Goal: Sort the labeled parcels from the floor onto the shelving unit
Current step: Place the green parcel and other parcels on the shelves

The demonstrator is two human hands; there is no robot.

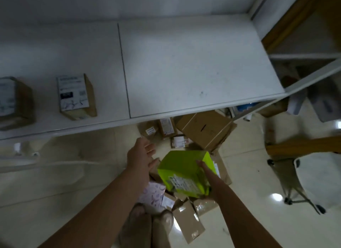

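Right hand (210, 177) grips green box (181, 166), label upward for reading; left hand (141, 155), fingers wide, hovers beside, likely to steady it.

Boxes (75, 96) on shelf (184, 63), left; parcels (203, 131) on floor (73, 174).

Tilted lime-green labeled parcel (181, 166), midair

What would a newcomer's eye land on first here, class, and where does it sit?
The lime-green box, bottom centre, held by the right hand while the open left hand hovers beside it. Next, the white shelf across the top, with a labelled brown box at its left. Brown parcels litter the floor between.
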